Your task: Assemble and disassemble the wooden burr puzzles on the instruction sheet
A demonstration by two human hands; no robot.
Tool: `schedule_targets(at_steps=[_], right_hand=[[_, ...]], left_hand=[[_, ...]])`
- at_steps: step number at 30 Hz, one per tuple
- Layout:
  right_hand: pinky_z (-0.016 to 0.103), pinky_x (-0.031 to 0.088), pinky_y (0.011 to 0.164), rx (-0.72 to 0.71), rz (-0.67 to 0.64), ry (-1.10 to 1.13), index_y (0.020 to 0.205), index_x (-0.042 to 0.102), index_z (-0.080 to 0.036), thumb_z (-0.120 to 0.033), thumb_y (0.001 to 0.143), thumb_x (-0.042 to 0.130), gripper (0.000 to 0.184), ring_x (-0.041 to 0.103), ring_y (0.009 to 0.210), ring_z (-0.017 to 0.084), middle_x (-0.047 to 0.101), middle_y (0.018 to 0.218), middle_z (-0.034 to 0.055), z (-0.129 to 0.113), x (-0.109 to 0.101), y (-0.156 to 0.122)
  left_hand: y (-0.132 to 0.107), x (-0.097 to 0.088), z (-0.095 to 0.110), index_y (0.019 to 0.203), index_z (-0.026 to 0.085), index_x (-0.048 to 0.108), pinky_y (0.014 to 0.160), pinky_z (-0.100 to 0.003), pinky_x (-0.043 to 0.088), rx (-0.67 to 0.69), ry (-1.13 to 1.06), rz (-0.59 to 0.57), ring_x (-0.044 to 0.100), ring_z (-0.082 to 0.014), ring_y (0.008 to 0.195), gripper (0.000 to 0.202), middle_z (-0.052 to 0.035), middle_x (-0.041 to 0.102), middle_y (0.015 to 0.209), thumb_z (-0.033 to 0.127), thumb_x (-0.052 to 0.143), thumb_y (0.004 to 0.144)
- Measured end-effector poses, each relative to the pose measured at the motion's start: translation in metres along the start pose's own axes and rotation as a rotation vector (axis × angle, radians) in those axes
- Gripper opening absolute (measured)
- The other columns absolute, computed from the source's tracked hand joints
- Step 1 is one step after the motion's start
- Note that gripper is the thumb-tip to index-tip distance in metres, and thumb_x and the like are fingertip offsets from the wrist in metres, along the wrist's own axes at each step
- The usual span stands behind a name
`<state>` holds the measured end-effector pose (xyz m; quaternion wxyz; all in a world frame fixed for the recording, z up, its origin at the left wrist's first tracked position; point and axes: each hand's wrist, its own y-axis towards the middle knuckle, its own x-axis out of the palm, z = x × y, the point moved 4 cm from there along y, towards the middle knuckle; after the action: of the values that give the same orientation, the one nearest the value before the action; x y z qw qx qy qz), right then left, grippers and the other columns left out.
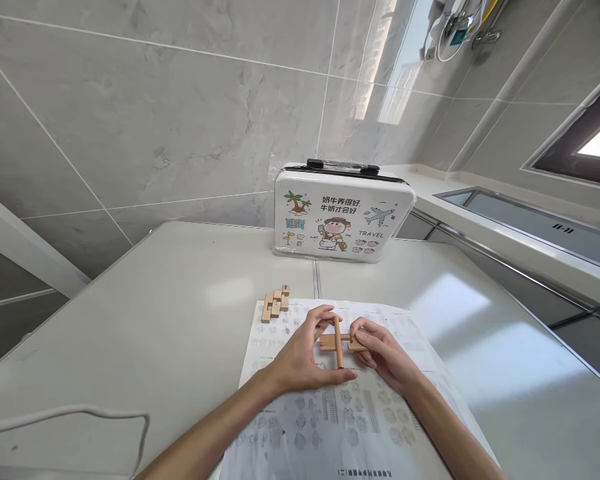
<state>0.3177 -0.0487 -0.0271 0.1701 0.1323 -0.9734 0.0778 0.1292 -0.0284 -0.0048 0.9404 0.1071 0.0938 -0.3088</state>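
Note:
My left hand (305, 353) curves around a wooden puzzle stick (338, 343), its fingers at the top end and its thumb near the bottom end. Behind the stick, crossing it, are flat notched wooden puzzle pieces (327, 343). My right hand (383, 350) pinches the right end of a notched puzzle piece (356, 347) between thumb and fingers. The pieces meet in a cross shape; how they interlock is partly hidden by my fingers. Both hands are over a printed paper sheet (300, 460). Left of them lie several small notched wooden pieces (275, 304), one marked 3.
A white carry case (345, 223) with cartoon prints and a black handle stands at the back of the white table (130, 333). A pale cable (80, 410) runs across the left front. To the right is a counter with a sink (535, 220). Grey tiled wall rises behind.

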Motion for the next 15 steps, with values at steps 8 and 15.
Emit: schedule_targets(at_steps=[8,15], right_hand=[[0.027,0.021,0.052,0.015,0.039,-0.017,0.085,0.063,-0.021,-0.050,0.088,0.082,0.034,0.028,0.047,0.010,0.040,0.049,-0.0092,0.0003,0.0000,0.0000],[0.026,0.021,0.052,0.016,0.037,-0.016,0.090,0.064,-0.022,-0.047,0.088,0.082,0.031,0.028,0.047,0.009,0.040,0.048,-0.0103,0.0003,-0.0008,0.0004]], left_hand=[[0.0000,0.0003,0.0020,0.151,0.029,0.035,0.118,-0.054,0.047,0.025,0.048,0.035,0.055,-0.0350,0.139,0.107,-0.0158,0.055,0.147,0.046,0.097,0.066],[0.0001,0.0006,0.0021,0.148,0.027,0.039,0.112,-0.053,0.051,0.035,0.088,0.062,0.055,-0.0353,0.134,0.106,-0.0155,0.053,0.143,0.048,0.098,0.062]])
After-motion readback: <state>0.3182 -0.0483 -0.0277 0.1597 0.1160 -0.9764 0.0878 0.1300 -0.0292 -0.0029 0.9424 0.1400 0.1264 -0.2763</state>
